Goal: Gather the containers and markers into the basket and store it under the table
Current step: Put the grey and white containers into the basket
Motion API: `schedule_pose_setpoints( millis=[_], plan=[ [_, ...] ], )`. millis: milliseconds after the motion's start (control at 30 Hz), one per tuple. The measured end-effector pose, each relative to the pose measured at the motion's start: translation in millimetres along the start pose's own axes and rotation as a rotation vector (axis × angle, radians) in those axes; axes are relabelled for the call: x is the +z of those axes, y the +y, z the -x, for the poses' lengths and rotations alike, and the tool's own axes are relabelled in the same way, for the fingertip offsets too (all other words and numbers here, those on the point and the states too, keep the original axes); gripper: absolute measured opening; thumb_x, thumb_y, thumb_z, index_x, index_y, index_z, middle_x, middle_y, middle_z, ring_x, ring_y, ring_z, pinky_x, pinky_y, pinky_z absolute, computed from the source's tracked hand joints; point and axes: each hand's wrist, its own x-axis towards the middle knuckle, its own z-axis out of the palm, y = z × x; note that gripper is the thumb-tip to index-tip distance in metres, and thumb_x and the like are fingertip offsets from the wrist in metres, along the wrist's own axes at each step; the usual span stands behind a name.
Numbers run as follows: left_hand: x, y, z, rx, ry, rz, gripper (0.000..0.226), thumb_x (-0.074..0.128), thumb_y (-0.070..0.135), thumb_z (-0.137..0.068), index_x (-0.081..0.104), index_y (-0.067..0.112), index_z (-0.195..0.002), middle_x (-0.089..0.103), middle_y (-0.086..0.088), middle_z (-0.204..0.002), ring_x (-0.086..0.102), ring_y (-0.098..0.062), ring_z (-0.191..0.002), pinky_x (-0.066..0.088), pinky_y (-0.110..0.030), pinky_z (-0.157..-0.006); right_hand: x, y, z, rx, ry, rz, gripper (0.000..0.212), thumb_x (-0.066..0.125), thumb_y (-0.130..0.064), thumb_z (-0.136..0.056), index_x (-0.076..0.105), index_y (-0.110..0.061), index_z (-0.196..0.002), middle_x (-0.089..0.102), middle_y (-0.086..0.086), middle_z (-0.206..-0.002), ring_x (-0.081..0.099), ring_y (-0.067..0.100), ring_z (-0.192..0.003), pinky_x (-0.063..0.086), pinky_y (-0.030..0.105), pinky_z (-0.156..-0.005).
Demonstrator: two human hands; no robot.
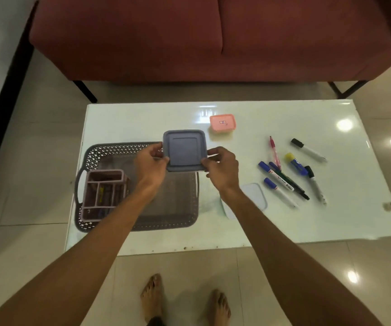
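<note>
A square blue-grey lidded container (pixel 184 149) is held above the far right corner of the dark perforated basket (pixel 109 149). My left hand (pixel 149 165) grips its left edge and my right hand (pixel 222 166) grips its right edge. Inside the basket, at the left, stands a pinkish divided organizer (pixel 104 192) with pens in it. A small pink container (pixel 222 123) sits on the table beyond. Several markers and pens (pixel 291 170) lie scattered on the right. A clear container with a pale lid (pixel 253 196) lies partly hidden behind my right forearm.
The white glossy table (pixel 330 222) stands in front of a red sofa (pixel 189 36) with black legs. The floor is beige tile. My bare feet (pixel 185 300) are just short of the table's near edge.
</note>
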Motion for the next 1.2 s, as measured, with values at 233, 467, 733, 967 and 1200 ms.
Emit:
schedule_pose_setpoints(
  millis=[233, 467, 733, 967, 1200],
  plan=[
    [-29.1, -39.5, -21.6, -0.087, 0.019, -0.056, 0.04, 0.071, -0.006, -0.083, 0.067, 0.008, -0.121, 0.07, -0.007, -0.095, 0.072, -0.032, -0.093, 0.061, -0.05, -0.081, 50.6, -5.4, 16.6, -0.027, -0.01, 0.236, 0.016, 0.067, -0.002, -0.085, 0.074, -0.001, -0.099, 0.076, 0.015, -0.095, 0.071, 0.029, -0.088, 0.052, 0.025, -0.074],
    [-18.1, -63.1, -38.8, -0.083, -0.056, -0.155, 0.041, 0.066, -0.009, -0.082, 0.069, 0.008, -0.119, 0.073, -0.009, -0.111, 0.069, -0.026, -0.099, 0.059, -0.043, -0.088, 82.2, 4.3, 16.1, -0.021, -0.089, 0.511, 0.021, 0.058, -0.003, -0.089, 0.063, 0.002, -0.109, 0.066, 0.02, -0.108, 0.064, 0.036, -0.098, 0.046, 0.033, -0.073],
    [-21.3, -77.7, -38.6, -0.041, -0.151, -0.18, 0.043, 0.059, -0.012, -0.086, 0.064, 0.004, -0.125, 0.069, -0.012, -0.122, 0.066, -0.026, -0.11, 0.055, -0.043, -0.098, 92.7, 5.5, 20.3, -0.051, -0.141, 0.643, 0.022, 0.057, -0.002, -0.09, 0.062, 0.004, -0.111, 0.065, 0.023, -0.115, 0.063, 0.039, -0.105, 0.05, 0.039, -0.085],
    [-34.3, -81.3, -15.0, 0.038, -0.096, -0.253, 0.044, 0.057, -0.007, -0.09, 0.059, 0.004, -0.133, 0.065, -0.011, -0.13, 0.062, -0.022, -0.115, 0.052, -0.03, -0.097, 79.1, 1.9, 36.6, -0.154, -0.086, 0.612, 0.022, 0.052, 0.002, -0.087, 0.065, 0.002, -0.104, 0.069, 0.02, -0.104, 0.064, 0.037, -0.094, 0.04, 0.031, -0.069],
    [-15.3, -66.1, 64.8, 0.152, -0.033, -0.124, 0.037, 0.059, 0.001, -0.092, 0.064, 0.01, -0.128, 0.07, -0.005, -0.116, 0.064, -0.012, -0.089, 0.054, -0.024, -0.076, 29.2, 29.2, 50.5, -0.189, 0.034, 0.342, 0.035, 0.058, -0.007, -0.093, 0.064, -0.012, -0.127, 0.067, 0.006, -0.128, 0.067, 0.026, -0.107, 0.055, 0.043, -0.093]
  ],
)
